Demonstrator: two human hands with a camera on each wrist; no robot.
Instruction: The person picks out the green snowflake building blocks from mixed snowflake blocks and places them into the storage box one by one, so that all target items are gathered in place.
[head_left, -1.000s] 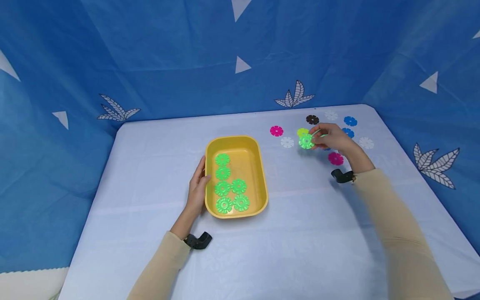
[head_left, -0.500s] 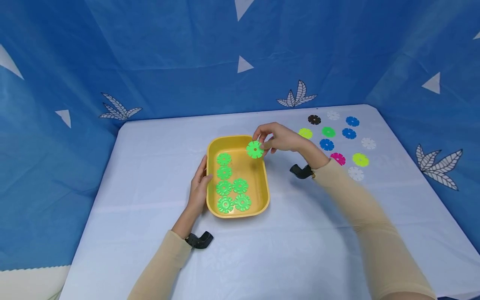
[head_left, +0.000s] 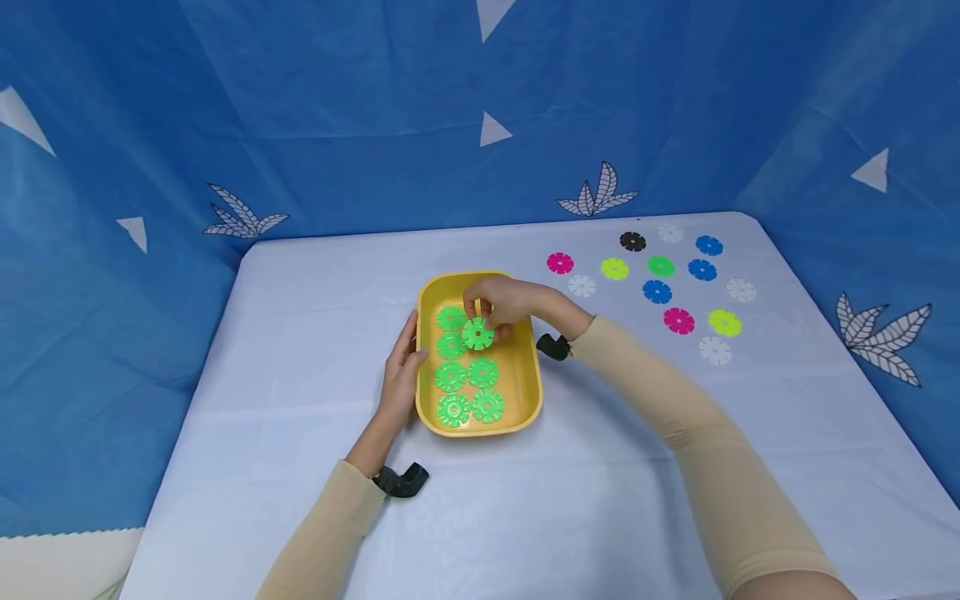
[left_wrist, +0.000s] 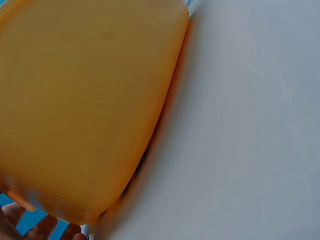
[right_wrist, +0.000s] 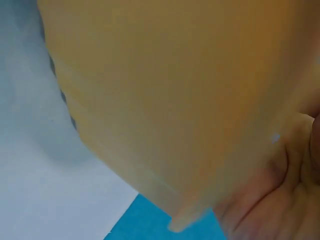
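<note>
My right hand (head_left: 508,301) pinches a notched green plastic disc (head_left: 477,334) over the inside of a yellow tray (head_left: 519,379). Several matching green discs (head_left: 451,377) lie in rows in the tray's left and near part; the held one partly overlaps them. At the tray's left side, my left hand (head_left: 400,375) grips the wall, thumb at the rim and fingers along the outside. The left wrist view shows mostly the tray's outer wall (left_wrist: 90,100), with fingertips (left_wrist: 42,227) at the bottom left. In the right wrist view the tray wall (right_wrist: 150,100) hides the held disc.
Right of the tray, loose discs lie spread on the white tablecloth (head_left: 300,333): pink (head_left: 560,263), yellow (head_left: 615,268), green (head_left: 661,266), blue (head_left: 657,292), black (head_left: 633,242) and white (head_left: 715,351). A blue patterned cloth (head_left: 375,125) hangs behind the table.
My right hand has carried the green disc leftward from the loose discs, across the tray's right rim, to above the tray's interior. The left hand still holds the tray in place.
</note>
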